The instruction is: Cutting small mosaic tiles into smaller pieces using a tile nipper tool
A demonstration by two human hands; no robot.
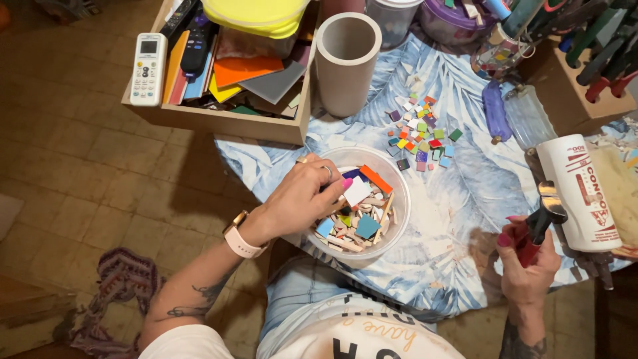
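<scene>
Evidently sorting, the left hand [302, 196] dips into the clear tub [399, 219] of tile shards [359, 213], fingers pinched on a white piece [357, 192], while the right hand [528, 262], off to its right, grips red-handled nippers [535, 226] upright, ready beside a white bottle [578, 193].

A white tile piece [357, 191] is pinched by the left hand [302, 196] inside a clear plastic bowl [399, 219] of mixed tile fragments, while red-handled nippers [537, 226] are gripped by the right hand [528, 262] over the leaf-patterned tablecloth [458, 199], near small coloured tiles [422, 133].
</scene>
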